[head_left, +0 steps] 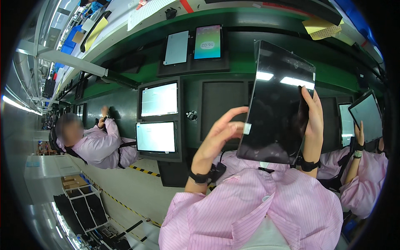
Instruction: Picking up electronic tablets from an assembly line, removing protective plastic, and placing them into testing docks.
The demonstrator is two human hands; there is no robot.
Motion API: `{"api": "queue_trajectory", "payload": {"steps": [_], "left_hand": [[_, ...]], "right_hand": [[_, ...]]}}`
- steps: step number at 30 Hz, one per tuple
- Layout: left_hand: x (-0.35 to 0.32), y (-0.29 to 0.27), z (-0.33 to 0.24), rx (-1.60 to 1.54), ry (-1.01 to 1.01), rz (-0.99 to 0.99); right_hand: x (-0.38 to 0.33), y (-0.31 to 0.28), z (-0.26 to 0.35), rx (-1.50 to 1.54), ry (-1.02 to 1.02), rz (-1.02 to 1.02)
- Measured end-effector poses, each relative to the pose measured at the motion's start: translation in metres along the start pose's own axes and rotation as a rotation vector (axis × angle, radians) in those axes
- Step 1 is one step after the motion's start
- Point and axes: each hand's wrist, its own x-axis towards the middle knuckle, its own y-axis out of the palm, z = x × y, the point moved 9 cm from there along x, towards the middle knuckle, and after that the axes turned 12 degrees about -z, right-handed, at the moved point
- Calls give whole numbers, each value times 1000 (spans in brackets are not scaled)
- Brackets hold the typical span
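A yellow padded envelope (320,27) lies at the upper right edge of the green tabletop (137,71), a white paper sheet (146,11) sits at the top left, and a small white rectangular label (247,128) is stuck on the left edge of the tablet (277,104). You hold this dark, glossy, unlit tablet raised and tilted above the tabletop, ceiling lights mirrored in its glass. Your right hand (312,114) grips its right edge, and your left hand (221,135), set apart from the right, has its fingers at the left edge by the label.
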Motion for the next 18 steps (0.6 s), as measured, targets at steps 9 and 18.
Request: {"api": "queue_trajectory", "payload": {"steps": [9,18], "left_hand": [[49,-3,-97,487,459,-283],[2,122,-72,556,735,76]], "right_hand": [[-58,7,24,-191,-403,74],[-15,80,-1,629,76,943]]}}
